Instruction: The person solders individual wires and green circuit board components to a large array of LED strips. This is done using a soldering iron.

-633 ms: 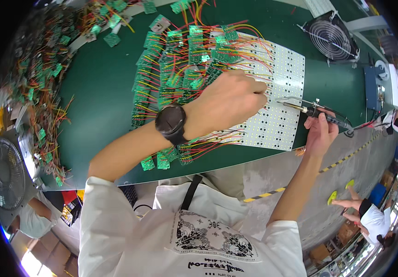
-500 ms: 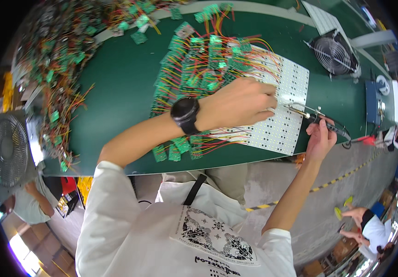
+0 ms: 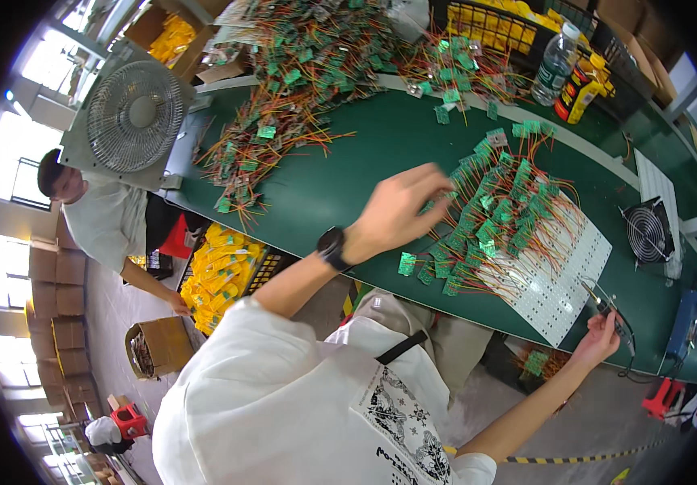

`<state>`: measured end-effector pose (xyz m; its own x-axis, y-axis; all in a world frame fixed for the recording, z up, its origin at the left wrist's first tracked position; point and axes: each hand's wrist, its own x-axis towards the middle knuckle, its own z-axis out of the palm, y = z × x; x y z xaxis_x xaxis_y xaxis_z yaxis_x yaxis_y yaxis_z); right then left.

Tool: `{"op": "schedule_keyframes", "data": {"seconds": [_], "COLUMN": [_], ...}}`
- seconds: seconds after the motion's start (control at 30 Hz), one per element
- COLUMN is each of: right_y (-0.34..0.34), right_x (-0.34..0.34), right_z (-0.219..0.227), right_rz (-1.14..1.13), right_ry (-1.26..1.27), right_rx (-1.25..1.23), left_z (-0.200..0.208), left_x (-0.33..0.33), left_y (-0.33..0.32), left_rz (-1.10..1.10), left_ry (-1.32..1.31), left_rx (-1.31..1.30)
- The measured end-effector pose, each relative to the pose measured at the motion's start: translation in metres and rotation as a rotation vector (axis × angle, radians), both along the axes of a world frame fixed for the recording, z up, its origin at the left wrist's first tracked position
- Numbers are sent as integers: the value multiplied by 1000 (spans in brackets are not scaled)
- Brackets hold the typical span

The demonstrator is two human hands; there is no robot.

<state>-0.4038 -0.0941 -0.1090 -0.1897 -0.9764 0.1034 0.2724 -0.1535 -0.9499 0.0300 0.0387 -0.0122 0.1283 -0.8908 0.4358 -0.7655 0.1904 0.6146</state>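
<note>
My right hand, at the right of the bench, grips a soldering iron whose tip points at the white LED panel. My left hand, with a dark watch on its wrist, hovers over the green bench just left of the wired boards. Its fingers are bent, with a gap between thumb and fingers, and nothing shows between them. Rows of small green circuit boards with red and yellow wires lie across the panel's left part.
A big tangled heap of wired boards covers the back left. At the back right stand a water bottle and a yellow-black bottle. A small fan sits at right. Beyond the bench's left end, a person reaches toward a crate of yellow packets.
My view has swung left. My left hand has moved off the panel beside the iron's tip to the left of the boards, its fingers now apart. My right hand still holds the soldering iron.
</note>
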Motion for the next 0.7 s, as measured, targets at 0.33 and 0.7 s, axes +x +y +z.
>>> {"op": "schedule_keyframes", "data": {"seconds": [0.33, 0.7], "right_y": [2, 3], "right_x": [4, 5], "right_z": [3, 6], "right_rz": [51, 53], "right_ry": [-17, 44], "right_rx": [-20, -26], "left_z": [-33, -40], "left_x": [137, 142], "left_y": [181, 194], "left_rz": [1238, 1163], "left_ry": [-286, -244], "left_rx": [78, 178]}}
